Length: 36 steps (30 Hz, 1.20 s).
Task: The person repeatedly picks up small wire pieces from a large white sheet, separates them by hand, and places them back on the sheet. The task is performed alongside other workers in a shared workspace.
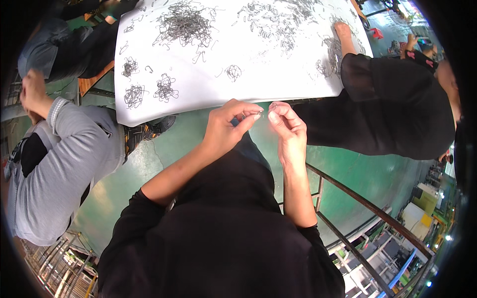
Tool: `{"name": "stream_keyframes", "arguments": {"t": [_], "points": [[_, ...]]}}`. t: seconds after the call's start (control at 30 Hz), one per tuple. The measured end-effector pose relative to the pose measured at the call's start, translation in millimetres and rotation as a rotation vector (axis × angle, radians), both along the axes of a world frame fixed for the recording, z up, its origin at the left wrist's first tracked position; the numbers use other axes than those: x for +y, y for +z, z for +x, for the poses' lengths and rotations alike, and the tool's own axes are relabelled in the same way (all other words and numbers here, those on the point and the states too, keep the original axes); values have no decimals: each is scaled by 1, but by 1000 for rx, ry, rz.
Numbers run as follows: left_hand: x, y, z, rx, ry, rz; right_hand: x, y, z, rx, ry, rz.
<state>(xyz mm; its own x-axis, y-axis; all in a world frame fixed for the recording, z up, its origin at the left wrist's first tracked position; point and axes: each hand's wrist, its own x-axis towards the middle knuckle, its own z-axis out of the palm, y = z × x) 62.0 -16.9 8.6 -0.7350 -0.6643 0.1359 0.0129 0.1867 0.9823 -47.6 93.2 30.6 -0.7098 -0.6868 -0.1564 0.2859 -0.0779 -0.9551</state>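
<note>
your left hand (226,130) and right hand (288,130) meet just off the near edge of the white table (278,74), fingertips pinched on a small wire clip (254,114) between them. heaps of grey wire clips (185,22) lie across the table. a person in grey (59,169) sits left, a person in black (392,111) leans in right, reaching onto the table.

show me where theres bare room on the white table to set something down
Bare: the near strip of the white table, between the small wire clumps and the co-worker's sleeve. Crowded: the far edge, under the big wire piles.
</note>
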Motion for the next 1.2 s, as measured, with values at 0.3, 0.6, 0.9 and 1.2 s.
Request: {"name": "stream_keyframes", "arguments": {"t": [0.3, 0.6, 0.9, 1.2], "points": [[5, 0, -20, 58, -85, -42, 1, -19, 0, 268, -185, -23], [-80, -85, -101, -112, 28, -410, 14, -23, -12, 512, -246, -26], [-145, -146, -182, -424, -95, -820, 17, -29, -30, 574, -244, 52], [-77, -65, -121, -170, -146, 224, 11, -34, -25, 575, -190, 176]]}}
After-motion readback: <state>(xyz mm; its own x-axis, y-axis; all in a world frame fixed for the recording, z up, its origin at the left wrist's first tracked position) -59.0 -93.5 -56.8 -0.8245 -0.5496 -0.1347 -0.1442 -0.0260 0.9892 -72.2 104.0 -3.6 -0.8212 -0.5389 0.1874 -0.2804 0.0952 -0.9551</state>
